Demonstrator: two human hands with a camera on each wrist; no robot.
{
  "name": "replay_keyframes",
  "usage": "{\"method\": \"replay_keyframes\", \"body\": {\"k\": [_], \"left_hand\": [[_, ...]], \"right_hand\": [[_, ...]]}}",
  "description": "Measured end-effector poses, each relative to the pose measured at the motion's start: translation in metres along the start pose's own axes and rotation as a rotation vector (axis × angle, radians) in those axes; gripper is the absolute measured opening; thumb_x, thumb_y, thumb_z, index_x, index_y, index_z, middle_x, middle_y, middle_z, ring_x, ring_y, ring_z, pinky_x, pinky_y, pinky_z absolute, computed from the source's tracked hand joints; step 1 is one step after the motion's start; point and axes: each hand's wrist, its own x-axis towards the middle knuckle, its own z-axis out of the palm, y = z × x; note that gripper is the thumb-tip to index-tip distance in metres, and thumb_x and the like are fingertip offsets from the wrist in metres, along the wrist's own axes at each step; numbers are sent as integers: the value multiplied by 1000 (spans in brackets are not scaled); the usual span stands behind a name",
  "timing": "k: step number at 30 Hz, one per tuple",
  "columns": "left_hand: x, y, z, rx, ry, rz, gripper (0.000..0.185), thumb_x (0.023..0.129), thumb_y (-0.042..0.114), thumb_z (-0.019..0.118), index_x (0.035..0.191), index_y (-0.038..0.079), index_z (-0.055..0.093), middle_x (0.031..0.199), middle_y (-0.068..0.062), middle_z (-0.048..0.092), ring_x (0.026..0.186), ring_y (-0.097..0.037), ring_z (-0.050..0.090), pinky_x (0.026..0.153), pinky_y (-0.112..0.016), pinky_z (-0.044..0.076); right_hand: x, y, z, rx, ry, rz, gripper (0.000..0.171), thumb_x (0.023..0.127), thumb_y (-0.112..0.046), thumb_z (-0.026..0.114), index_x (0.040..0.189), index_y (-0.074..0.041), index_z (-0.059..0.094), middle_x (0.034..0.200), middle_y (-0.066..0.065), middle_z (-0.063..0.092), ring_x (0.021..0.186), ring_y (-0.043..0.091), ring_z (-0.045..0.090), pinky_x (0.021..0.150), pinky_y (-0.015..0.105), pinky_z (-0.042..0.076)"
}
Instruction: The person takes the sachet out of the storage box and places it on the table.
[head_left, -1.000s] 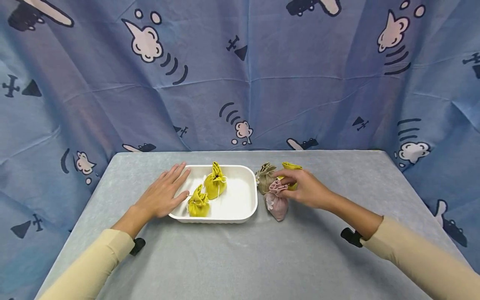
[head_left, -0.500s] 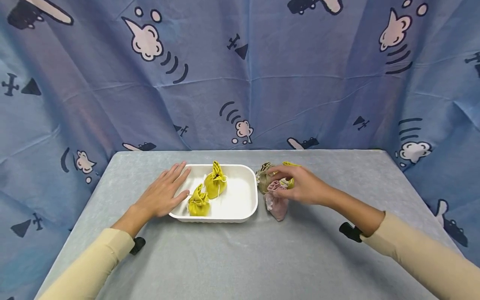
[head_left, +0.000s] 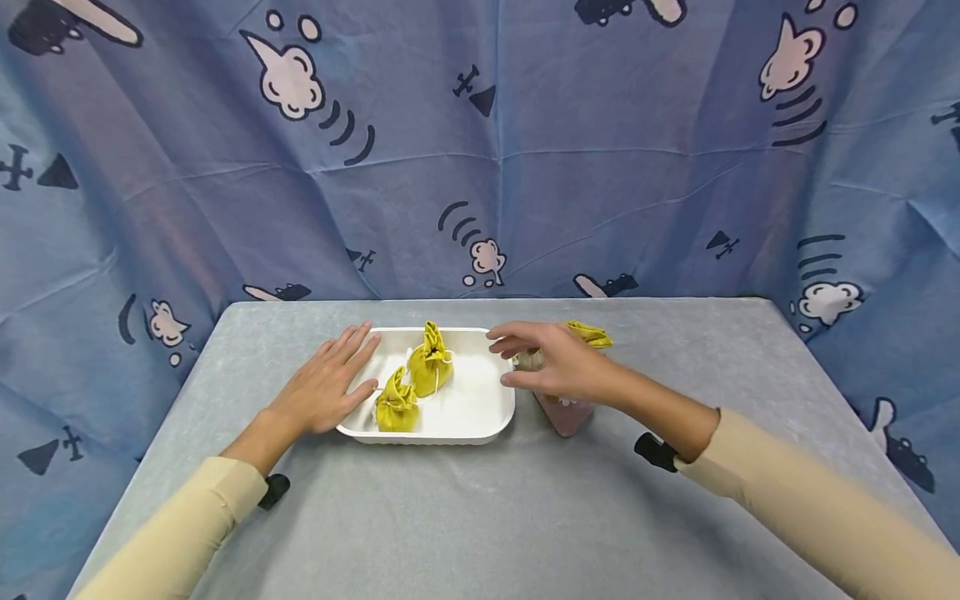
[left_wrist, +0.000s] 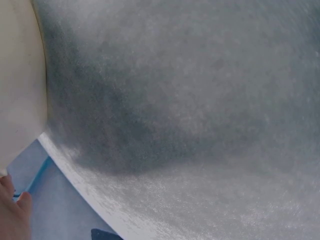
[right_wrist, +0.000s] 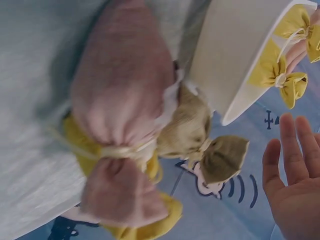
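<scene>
My left hand (head_left: 322,387) rests with straight fingers on the left rim of a white tray (head_left: 482,400). Two yellow drawstring pouches, a nearer one (head_left: 397,408) and a farther one (head_left: 431,368), sit in the tray's left half. Over the tray's right rim reaches my right hand (head_left: 551,360), fingers extended, thumb apart, nothing held. Beneath it stands a pink drawstring pouch (right_wrist: 120,95), mostly hidden in the head view. An olive pouch (right_wrist: 187,130) is beside the tray, and a third yellow pouch (head_left: 590,334) shows behind my right hand.
A grey cloth-covered table (head_left: 450,517) carries everything. Behind it hangs a blue printed curtain (head_left: 405,225). The tray wall (left_wrist: 20,75) fills the left edge of the left wrist view.
My right hand has let go of the pink pouch's neck and moved left to the tray's right rim. The pink pouch has shifted slightly right. My left hand has stayed put.
</scene>
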Motion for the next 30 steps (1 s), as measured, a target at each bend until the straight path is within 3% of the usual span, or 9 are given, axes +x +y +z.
{"method": "replay_keyframes", "body": {"k": [7,20,30], "left_hand": [[0,0,1,-6,-10,-8,68,104,38,46,159,7,22,166,-15,13,151,-36,13,119,-58,19],[-1,-2,2,-3,-12,-7,68,104,39,44,159,7,21,166,-14,11,151,-37,13,119,-57,18],[0,-2,1,2,-12,6,67,104,41,42,159,7,22,166,-14,10,151,-37,13,119,-57,18]], "right_hand": [[18,-4,15,24,5,3,57,86,-12,79,137,-5,55,127,9,67,111,22,66,98,40,52],[46,2,32,116,3,65,67,86,-7,78,145,-3,46,143,16,53,123,31,60,98,34,52],[66,-2,44,97,0,51,71,84,-6,79,146,0,45,147,17,49,124,33,59,104,41,48]]}}
